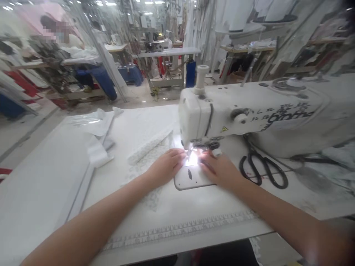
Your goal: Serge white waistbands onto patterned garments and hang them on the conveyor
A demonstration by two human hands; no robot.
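Note:
A white sewing machine [196, 114] stands in front of me, its needle area lit by a bright lamp. My left hand [165, 168] is just left of the needle, fingers bent together and gripping white lace fabric [149, 151]. Some of that fabric lies beyond and below the hand. Right of the needle, my right hand [222, 171] has its fingers curled together close to the presser foot. Glare hides the fingertips and whatever is between them. A metal needle plate [191, 181] shows between the hands. Black-handled scissors [263, 166] lie right of my right hand.
A measuring tape strip [177, 231] runs along the front of the white table [116, 207]. White folded strips [98, 149] lie on the left. Crumpled pale fabric [340, 159] is at the right. Behind are other sewing tables [169, 53] and a person [73, 41].

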